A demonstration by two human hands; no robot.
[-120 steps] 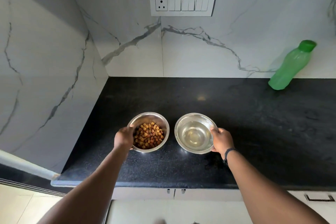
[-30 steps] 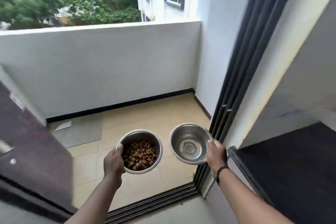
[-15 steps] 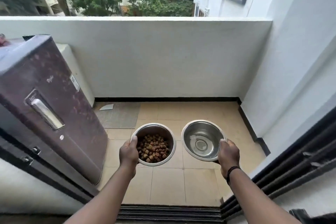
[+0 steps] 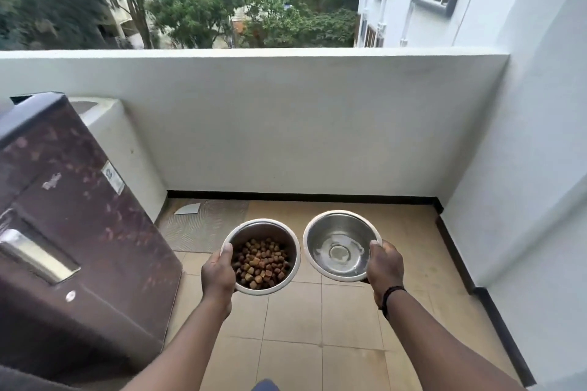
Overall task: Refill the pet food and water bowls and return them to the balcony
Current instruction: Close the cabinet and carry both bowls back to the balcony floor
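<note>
Head view: hands grip two round steel bowls [image 4: 273, 230] (kibble, water).

One head-worn view looks forward and down from above the balcony floor [image 4: 317, 343]. It faces the parapet wall [image 4: 286, 124] beyond that floor, at standing height.

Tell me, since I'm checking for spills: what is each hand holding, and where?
The left hand holds the food bowl by its left rim; the right hand holds the water bowl by its right rim.
</note>
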